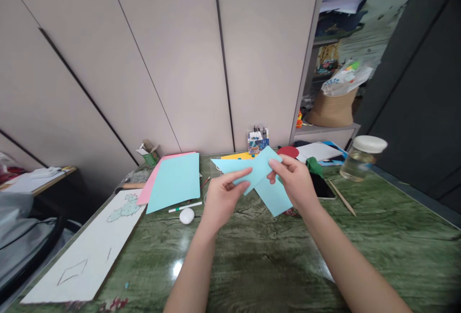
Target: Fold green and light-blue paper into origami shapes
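Observation:
Both my hands hold a light blue sheet of paper (pixel 268 193) up above the green marble table (pixel 378 236), folded so that points stick out left and right. My left hand (pixel 221 195) pinches its lower left part between thumb and fingers. My right hand (pixel 295 181) grips the upper right part, fingers closed on the fold. More light blue and pink sheets (pixel 175 181) lie flat on the table to the left.
A long white sheet with a cactus drawing (pixel 90 250) lies at the left edge. A white pen (pixel 185 206) and white pebble-like object (pixel 186 215) sit near it. Marker box (pixel 257 141), red disc (pixel 288 151), phone (pixel 322 186), wooden stick (pixel 342 198) and glass jar (pixel 362 157) stand behind and right.

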The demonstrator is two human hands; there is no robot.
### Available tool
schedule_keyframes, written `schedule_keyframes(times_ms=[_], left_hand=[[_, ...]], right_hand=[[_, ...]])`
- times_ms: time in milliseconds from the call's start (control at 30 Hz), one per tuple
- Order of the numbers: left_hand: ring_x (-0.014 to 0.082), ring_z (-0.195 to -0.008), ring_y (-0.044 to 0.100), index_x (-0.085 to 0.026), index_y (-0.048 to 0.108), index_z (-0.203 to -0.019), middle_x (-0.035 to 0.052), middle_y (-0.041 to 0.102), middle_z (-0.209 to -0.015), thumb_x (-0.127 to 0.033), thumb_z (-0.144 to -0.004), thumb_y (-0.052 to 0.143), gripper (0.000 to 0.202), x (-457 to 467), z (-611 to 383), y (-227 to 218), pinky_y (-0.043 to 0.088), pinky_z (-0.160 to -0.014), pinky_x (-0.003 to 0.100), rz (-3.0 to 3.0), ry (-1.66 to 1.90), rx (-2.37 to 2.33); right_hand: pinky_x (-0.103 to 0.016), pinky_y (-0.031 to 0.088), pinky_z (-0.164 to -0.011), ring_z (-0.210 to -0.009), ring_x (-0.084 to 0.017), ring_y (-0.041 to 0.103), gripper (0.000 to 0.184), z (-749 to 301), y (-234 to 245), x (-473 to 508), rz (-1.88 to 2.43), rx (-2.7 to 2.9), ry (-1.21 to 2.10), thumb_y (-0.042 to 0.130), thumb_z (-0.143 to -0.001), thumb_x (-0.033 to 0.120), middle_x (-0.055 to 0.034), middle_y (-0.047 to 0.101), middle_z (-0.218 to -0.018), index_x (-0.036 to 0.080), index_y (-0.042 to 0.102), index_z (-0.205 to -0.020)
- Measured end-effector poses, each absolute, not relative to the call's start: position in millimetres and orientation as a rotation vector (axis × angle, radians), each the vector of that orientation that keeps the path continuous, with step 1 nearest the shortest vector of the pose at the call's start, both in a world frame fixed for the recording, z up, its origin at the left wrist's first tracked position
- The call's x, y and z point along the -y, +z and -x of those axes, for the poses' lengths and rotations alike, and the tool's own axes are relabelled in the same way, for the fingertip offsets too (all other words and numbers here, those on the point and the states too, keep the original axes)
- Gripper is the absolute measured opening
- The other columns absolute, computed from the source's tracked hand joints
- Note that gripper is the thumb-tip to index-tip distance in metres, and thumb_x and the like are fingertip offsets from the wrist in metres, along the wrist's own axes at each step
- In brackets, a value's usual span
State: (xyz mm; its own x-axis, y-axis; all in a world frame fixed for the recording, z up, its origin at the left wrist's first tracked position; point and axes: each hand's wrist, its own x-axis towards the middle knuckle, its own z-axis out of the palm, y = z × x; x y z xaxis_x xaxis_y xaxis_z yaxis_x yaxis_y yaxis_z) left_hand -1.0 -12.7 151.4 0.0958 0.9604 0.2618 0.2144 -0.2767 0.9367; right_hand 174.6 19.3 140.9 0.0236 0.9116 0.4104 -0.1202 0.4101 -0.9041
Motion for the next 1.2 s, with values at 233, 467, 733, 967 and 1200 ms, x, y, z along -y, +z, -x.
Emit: schedule_keyframes(times_ms=[233, 467, 733, 967, 1200], left_hand=[[0.0047, -0.043, 0.017, -0.019, 0.069, -0.108, -0.0071, 0.026, -0.048, -0.026, -0.076, 0.063, 0.033, 12.2, 2.3, 153.4, 0.012, -0.04, 0.021, -1.594, 1.221, -1.205], [0.005, -0.042, 0.018, -0.018, 0.069, -0.108, -0.0071, 0.028, -0.046, -0.027, -0.076, 0.063, 0.034, 15.9, 2.0, 157.8, 0.013, -0.04, 0.021, -1.586, 1.207, -1.223], [0.006, -0.047, 0.017, -0.016, 0.068, -0.11, -0.0068, 0.027, -0.048, -0.029, -0.074, 0.065, 0.038, 8.8, -2.5, 150.1, 0.014, -0.043, 0.022, -1.516, 1.331, -1.19], [0.006, -0.048, 0.015, -0.015, 0.068, -0.109, -0.0074, 0.023, -0.049, -0.029, -0.073, 0.066, 0.039, 9.0, -4.2, 150.0, 0.012, -0.044, 0.022, -1.531, 1.341, -1.195], [0.0061, -0.048, 0.015, -0.016, 0.067, -0.111, -0.0074, 0.022, -0.049, -0.029, -0.074, 0.065, 0.039, 9.5, -3.6, 150.0, 0.012, -0.044, 0.022, -1.534, 1.328, -1.211]], right_hand=[[-0.023, 0.039, -0.059, -0.051, -0.009, 0.051, 0.03, -176.4, 141.8, -20.6, 0.79, 1.278, 0.882, 0.06, -0.082, 0.036, 0.003, 0.059, -0.052, 0.018, 0.059, -0.058], [-0.023, 0.038, -0.055, -0.048, -0.009, 0.05, 0.033, -180.2, 145.8, -17.3, 0.866, 1.356, 0.776, 0.059, -0.082, 0.037, 0.0027, 0.057, -0.049, 0.018, 0.057, -0.055], [-0.026, 0.043, -0.064, -0.061, -0.014, 0.058, 0.029, -173.4, 147.5, -18.4, 0.801, 1.503, 0.997, 0.059, -0.081, 0.041, -0.0008, 0.063, -0.061, 0.018, 0.062, -0.065], [-0.025, 0.043, -0.06, -0.057, -0.013, 0.057, 0.031, -167.4, 146.5, -15.4, 0.895, 1.464, 0.943, 0.065, -0.075, 0.041, -0.0004, 0.062, -0.056, 0.018, 0.059, -0.057], [-0.026, 0.043, -0.057, -0.055, -0.013, 0.056, 0.03, -168.8, 146.0, -14.0, 0.897, 1.469, 0.892, 0.065, -0.075, 0.041, 0.0001, 0.061, -0.055, 0.018, 0.059, -0.056]])
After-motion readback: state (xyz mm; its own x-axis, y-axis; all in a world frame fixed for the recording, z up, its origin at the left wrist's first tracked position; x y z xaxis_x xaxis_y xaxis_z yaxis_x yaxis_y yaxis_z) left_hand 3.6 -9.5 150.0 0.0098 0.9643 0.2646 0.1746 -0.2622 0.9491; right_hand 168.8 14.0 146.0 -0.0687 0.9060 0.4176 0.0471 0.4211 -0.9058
